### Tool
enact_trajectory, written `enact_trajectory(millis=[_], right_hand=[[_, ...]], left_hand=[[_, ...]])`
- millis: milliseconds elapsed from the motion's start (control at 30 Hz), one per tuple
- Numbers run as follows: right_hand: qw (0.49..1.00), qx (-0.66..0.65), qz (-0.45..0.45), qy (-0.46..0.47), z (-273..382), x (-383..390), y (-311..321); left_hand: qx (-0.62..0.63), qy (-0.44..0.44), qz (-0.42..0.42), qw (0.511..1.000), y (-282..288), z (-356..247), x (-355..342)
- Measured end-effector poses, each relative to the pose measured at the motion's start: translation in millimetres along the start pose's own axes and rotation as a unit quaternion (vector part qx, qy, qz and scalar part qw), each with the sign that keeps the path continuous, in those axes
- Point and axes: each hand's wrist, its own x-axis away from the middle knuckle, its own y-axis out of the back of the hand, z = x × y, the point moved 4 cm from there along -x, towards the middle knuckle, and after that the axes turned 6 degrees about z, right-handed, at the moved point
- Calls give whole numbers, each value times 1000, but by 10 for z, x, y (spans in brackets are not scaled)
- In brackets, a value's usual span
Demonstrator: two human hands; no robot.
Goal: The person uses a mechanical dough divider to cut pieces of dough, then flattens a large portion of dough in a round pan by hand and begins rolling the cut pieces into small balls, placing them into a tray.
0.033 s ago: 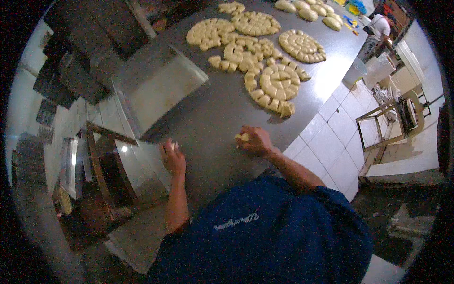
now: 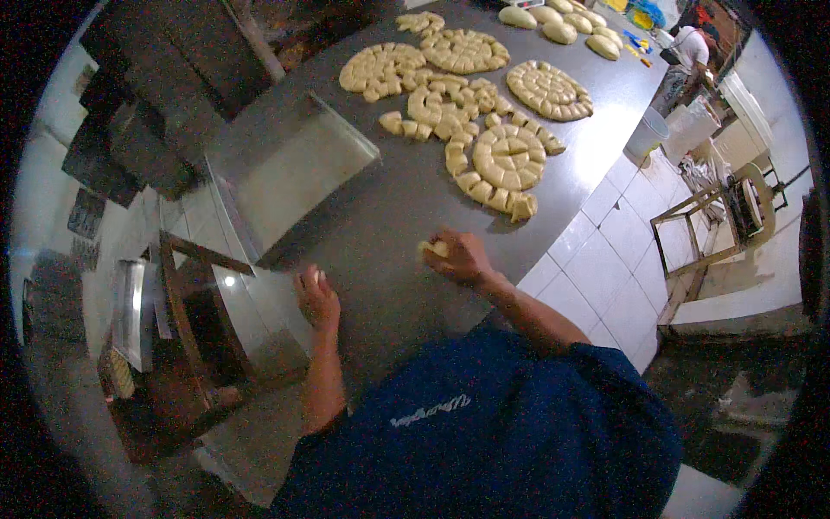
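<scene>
I am looking down from a head camera at a grey metal bench (image 2: 389,208) that fills the middle of the view. My right hand (image 2: 460,256) rests on the bench near its front edge, fingers curled over a small pale piece of dough (image 2: 432,248) that shows at its left side; the hand is clenched around it and pressing it against the surface. My left hand (image 2: 316,298) sits lower and further left on the bench, also curled, with a small pale bit of dough (image 2: 320,277) just showing at the fingertips. The two hands are apart, with bare metal between them.

Beyond the right hand, further back on the bench, lie several flat round discs of dough cut into many small wedges. The nearest cut disc (image 2: 506,157) has a ring of loose pieces (image 2: 497,197) curving round its near side. Behind it are more cut discs (image 2: 549,89), some partly broken up. At the far right corner of the bench lie smooth oval dough loaves (image 2: 558,30).

To the left of the discs stands a shallow rectangular metal tray (image 2: 298,169), tilted on the bench. A white bucket (image 2: 647,134) stands on the tiled floor (image 2: 605,259) beside the bench at right, and another person (image 2: 692,43) is in the far background. My blue shirt (image 2: 484,432) fills the lower frame.
</scene>
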Motion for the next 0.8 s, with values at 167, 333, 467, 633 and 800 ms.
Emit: enact_trajectory(millis=[167,333,467,633,800], right_hand=[[990,108,-41,-80,110,-731,373],[989,144,-21,-3,87,-162,295],[926,225,244,178,49,631,22],[932,289,67,207,250,-123,-951],[927,182,267,190,-203,533,-595]], left_hand=[[83,57,62,993,94,-84,-21],[4,38,106,994,455,26,611],[-81,-227,195,951,698,-173,1039],[-48,-225,194,954,-49,-436,877],[5,-69,416,907,347,-308,714]])
